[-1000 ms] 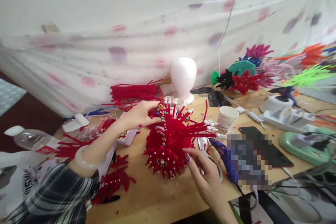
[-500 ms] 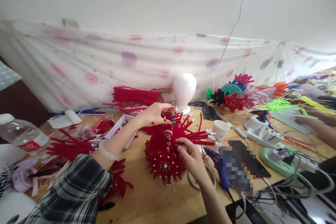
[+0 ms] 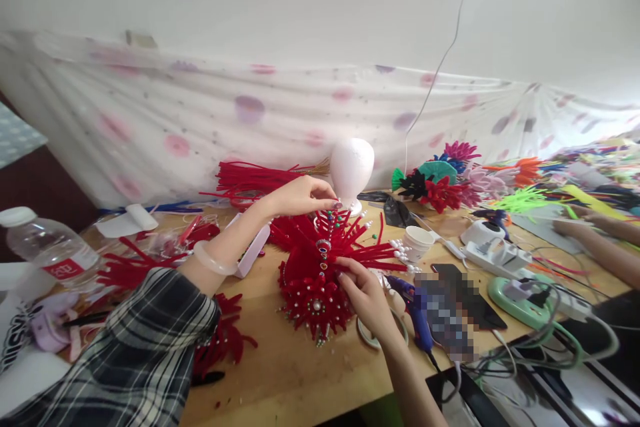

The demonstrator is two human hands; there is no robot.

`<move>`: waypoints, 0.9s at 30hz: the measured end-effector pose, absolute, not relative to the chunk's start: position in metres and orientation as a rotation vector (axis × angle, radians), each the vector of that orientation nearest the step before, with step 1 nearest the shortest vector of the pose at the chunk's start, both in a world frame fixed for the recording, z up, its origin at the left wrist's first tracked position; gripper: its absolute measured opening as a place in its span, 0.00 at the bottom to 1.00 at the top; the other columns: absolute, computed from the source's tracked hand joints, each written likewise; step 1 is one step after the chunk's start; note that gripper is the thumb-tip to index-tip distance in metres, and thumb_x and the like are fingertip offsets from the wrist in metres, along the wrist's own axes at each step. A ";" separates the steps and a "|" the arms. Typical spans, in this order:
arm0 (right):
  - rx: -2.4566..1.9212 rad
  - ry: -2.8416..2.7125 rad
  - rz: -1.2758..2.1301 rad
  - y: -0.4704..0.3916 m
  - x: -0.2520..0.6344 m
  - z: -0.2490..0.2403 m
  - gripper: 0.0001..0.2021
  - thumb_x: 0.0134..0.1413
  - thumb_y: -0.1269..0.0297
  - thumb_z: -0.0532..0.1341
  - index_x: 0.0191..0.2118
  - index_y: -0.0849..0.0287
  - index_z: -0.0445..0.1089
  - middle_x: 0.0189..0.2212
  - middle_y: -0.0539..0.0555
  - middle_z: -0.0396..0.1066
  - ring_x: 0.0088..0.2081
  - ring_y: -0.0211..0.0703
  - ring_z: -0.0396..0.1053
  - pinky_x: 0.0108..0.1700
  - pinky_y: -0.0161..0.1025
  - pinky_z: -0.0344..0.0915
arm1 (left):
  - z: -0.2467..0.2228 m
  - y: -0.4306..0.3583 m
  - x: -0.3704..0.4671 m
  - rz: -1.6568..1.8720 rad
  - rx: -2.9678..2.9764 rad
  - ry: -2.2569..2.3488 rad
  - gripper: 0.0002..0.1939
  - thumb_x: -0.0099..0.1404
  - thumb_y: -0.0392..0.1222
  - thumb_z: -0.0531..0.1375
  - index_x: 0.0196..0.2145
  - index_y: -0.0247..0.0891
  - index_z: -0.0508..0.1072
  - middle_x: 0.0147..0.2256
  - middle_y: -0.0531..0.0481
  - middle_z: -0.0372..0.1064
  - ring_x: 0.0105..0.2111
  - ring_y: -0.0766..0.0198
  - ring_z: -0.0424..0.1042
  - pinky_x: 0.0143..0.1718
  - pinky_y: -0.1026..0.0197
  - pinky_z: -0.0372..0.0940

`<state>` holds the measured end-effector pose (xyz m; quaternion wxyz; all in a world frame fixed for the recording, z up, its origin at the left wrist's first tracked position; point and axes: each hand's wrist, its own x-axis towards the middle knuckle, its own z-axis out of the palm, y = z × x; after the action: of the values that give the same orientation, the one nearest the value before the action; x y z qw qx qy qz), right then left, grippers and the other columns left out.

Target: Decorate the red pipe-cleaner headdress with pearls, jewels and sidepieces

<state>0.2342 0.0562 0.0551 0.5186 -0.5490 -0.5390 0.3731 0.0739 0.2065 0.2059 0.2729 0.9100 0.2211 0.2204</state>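
In the middle of the table stands a red fuzzy-stemmed headdress [image 3: 317, 307], its front flower studded with white pearls. Up its centre runs a jewelled bead strip [image 3: 323, 250] with coloured stones in silvery settings. My left hand [image 3: 303, 195] reaches over from behind, thumb and finger pinched at the strip's upper end. Lower down, my right hand [image 3: 369, 295] grips the headdress's right side, fingertips against the red fuzz close to the stones. Pearl-tipped red stems [image 3: 380, 255] fan out behind and to the right.
A white foam head [image 3: 352, 167] stands behind the headdress. Right of my right hand lie a blue glue gun [image 3: 419, 320], a paper cup [image 3: 418, 241], phones and power strips [image 3: 497, 259]. A bottle [image 3: 53, 250] stands left. Another person's hands [image 3: 575, 227] are at far right.
My left hand has shifted slightly right and up, from curled behind the strip to a pinch at its upper end. My right hand stays at the headdress. The view has moved slightly.
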 end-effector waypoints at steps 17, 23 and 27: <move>-1.385 -1.247 0.710 0.021 0.242 0.062 0.23 0.57 0.53 0.56 0.51 0.66 0.68 0.15 0.41 0.53 0.17 0.33 0.51 0.20 0.32 0.46 | 0.219 0.202 0.079 0.569 2.508 0.660 0.29 0.67 0.62 0.51 0.35 0.34 0.81 0.34 0.45 0.79 0.32 0.60 0.74 0.32 0.62 0.63; -1.354 -1.204 0.721 0.011 0.249 0.057 0.23 0.57 0.51 0.57 0.50 0.65 0.68 0.15 0.41 0.53 0.16 0.34 0.52 0.18 0.32 0.49 | 0.218 0.197 0.081 0.590 2.444 0.699 0.35 0.65 0.68 0.49 0.36 0.33 0.80 0.35 0.43 0.79 0.33 0.59 0.75 0.35 0.62 0.64; -1.321 -1.172 0.721 0.005 0.251 0.058 0.23 0.57 0.50 0.58 0.49 0.64 0.69 0.16 0.41 0.54 0.16 0.33 0.52 0.19 0.32 0.48 | 0.217 0.197 0.081 0.566 2.451 0.669 0.21 0.59 0.57 0.62 0.35 0.34 0.80 0.33 0.45 0.79 0.32 0.60 0.74 0.35 0.62 0.64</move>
<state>0.2509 0.0055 0.0582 0.5785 -0.5650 -0.5012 0.3082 0.0813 0.1974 0.2172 0.2659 0.9078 0.2478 0.2095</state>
